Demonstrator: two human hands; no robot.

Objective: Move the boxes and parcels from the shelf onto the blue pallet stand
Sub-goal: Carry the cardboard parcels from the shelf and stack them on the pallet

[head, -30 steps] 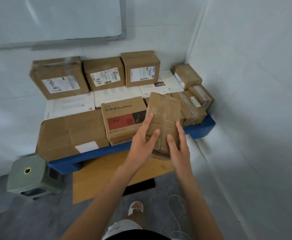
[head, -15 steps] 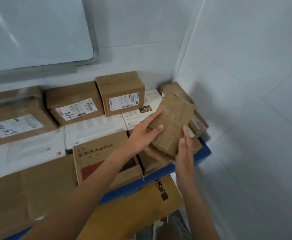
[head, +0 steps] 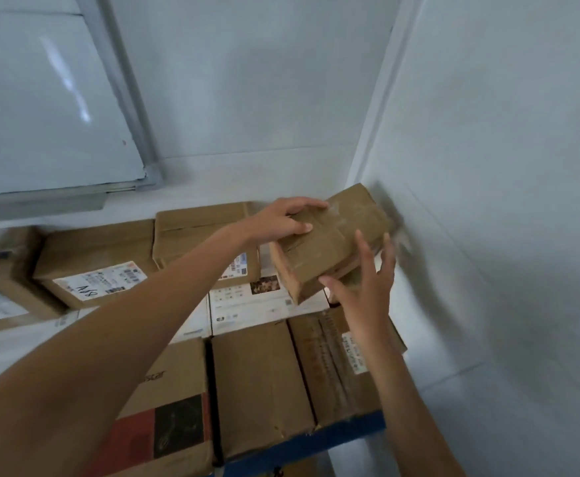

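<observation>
Both hands reach into a white-walled corner: left hand point(head: 281, 218) grips a brown parcel point(head: 333, 241) from above, right hand point(head: 360, 287), fingers spread, touches its near edge, above boxes on the blue pallet stand point(head: 316, 445) beneath them.

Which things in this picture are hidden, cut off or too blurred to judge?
1. Head view: what the brown parcel rests on, hidden by the parcel and the right hand.
2. Blue pallet stand: only an edge shows; boxes cover it.
3. Shipping label: print too small.
4. Left boxes: blurred, cut off by the frame edge.
5. Left hand hides the parcel's far edge.
</observation>
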